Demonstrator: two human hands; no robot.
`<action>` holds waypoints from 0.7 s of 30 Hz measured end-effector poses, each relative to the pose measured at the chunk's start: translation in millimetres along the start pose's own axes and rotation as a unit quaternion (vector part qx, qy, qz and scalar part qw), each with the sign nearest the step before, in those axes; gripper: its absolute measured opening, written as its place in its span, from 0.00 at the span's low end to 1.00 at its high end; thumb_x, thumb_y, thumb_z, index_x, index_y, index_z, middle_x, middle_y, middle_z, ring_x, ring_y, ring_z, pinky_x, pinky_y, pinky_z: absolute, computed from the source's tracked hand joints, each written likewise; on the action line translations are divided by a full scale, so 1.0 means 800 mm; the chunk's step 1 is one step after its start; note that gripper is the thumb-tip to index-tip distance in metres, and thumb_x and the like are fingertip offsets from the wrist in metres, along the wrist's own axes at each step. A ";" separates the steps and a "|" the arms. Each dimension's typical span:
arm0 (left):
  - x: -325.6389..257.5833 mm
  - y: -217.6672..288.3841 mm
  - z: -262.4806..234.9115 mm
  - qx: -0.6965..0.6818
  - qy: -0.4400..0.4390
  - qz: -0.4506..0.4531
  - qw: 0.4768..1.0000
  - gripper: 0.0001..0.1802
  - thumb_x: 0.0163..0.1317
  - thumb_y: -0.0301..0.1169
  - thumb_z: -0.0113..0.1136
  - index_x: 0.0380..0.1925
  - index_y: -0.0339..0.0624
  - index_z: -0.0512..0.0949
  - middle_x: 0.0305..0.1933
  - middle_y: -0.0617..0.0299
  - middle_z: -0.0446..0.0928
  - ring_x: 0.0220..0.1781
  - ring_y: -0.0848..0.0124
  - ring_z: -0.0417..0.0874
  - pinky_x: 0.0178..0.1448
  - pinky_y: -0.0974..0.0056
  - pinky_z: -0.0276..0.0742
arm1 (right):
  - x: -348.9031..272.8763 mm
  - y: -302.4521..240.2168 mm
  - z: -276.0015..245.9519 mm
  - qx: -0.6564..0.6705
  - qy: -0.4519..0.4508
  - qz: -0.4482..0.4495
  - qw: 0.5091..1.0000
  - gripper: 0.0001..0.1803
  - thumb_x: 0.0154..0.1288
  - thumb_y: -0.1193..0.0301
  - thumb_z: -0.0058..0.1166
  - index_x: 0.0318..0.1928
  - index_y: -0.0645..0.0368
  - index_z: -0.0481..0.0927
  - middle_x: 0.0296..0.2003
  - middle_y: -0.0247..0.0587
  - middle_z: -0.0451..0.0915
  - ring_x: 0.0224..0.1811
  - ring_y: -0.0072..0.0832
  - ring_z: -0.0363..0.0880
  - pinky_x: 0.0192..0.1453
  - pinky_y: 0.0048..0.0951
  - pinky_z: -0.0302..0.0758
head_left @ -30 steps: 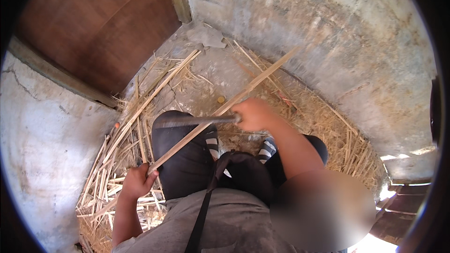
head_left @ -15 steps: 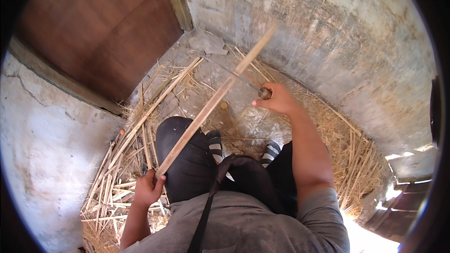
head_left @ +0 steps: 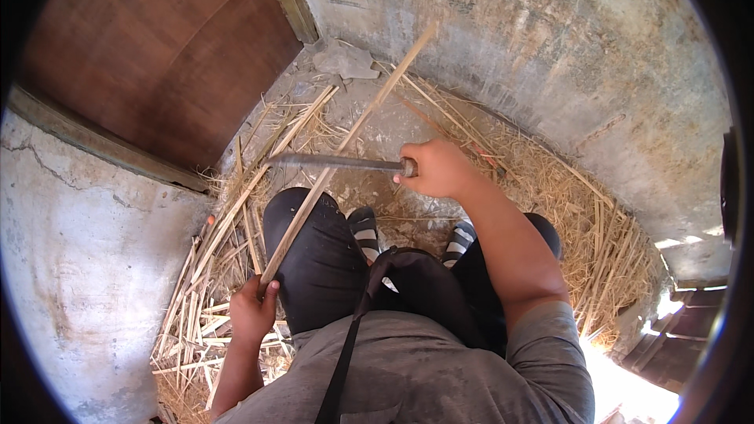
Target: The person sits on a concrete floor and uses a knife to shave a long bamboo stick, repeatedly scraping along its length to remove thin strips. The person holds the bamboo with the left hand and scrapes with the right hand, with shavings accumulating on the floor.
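Observation:
In my left hand (head_left: 254, 310), closed round its near end, is a long split bamboo strip (head_left: 372, 110). The strip slants away over my left thigh toward the far wall, its far end raised. My right hand (head_left: 440, 168) grips the handle of a long-bladed knife (head_left: 353, 162). Its dark blade points left and crosses the strip near the middle. From above, I cannot tell whether blade and strip touch. The blade's outline is slightly smeared by motion.
Split strips (head_left: 192, 330) and shavings lie in a heap at my left. More shavings (head_left: 542, 188) line the foot of the stained wall (head_left: 503, 55) on the right. A brown door panel (head_left: 165, 47) stands at the far left. My striped footwear (head_left: 458, 243) rests on the floor.
The knife has swung nearer to me, its blade turning from pointing far left to pointing almost straight left. My right hand has moved left, and the strip's far end has shifted left.

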State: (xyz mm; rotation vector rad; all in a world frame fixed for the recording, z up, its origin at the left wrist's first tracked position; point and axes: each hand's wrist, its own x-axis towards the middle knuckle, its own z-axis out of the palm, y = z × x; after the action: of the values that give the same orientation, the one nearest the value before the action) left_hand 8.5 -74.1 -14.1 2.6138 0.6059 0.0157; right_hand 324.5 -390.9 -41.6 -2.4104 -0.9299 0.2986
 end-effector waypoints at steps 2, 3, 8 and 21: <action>-0.001 0.012 -0.002 -0.004 0.008 -0.005 1.000 0.17 0.73 0.41 0.62 0.39 0.35 0.82 0.28 0.45 0.82 0.30 0.45 0.85 0.35 0.50 0.78 | -0.003 -0.010 -0.004 -0.026 -0.017 0.000 1.000 0.19 0.59 0.53 0.69 0.41 0.53 0.84 0.31 0.47 0.86 0.40 0.49 0.86 0.43 0.49 0.80; -0.002 0.008 -0.001 -0.010 0.021 0.010 1.000 0.18 0.74 0.42 0.60 0.40 0.34 0.82 0.29 0.43 0.82 0.32 0.44 0.85 0.36 0.49 0.78 | -0.002 -0.011 -0.006 -0.024 -0.020 0.004 1.000 0.19 0.59 0.53 0.68 0.42 0.53 0.84 0.31 0.47 0.86 0.40 0.50 0.86 0.43 0.49 0.80; -0.004 -0.012 0.003 -0.003 0.021 0.034 0.999 0.24 0.76 0.47 0.55 0.41 0.33 0.81 0.33 0.40 0.82 0.37 0.40 0.84 0.41 0.45 0.78 | -0.006 0.010 -0.009 -0.005 0.033 0.030 0.999 0.19 0.59 0.55 0.68 0.44 0.52 0.84 0.32 0.47 0.86 0.40 0.49 0.86 0.43 0.49 0.80; 0.017 -0.049 0.025 0.050 -0.006 0.067 0.996 0.28 0.77 0.53 0.51 0.31 0.37 0.76 0.23 0.39 0.78 0.29 0.35 0.81 0.32 0.41 0.74 | 0.007 0.032 0.004 0.066 -0.046 0.077 0.994 0.18 0.57 0.61 0.66 0.46 0.57 0.86 0.42 0.55 0.86 0.49 0.53 0.85 0.53 0.49 0.80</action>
State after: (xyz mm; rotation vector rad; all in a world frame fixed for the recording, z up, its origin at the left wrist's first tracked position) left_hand 6.7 -45.8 -50.0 2.7464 0.4361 0.0126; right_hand 341.7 -401.7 -58.7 -2.3656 -0.7401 0.5158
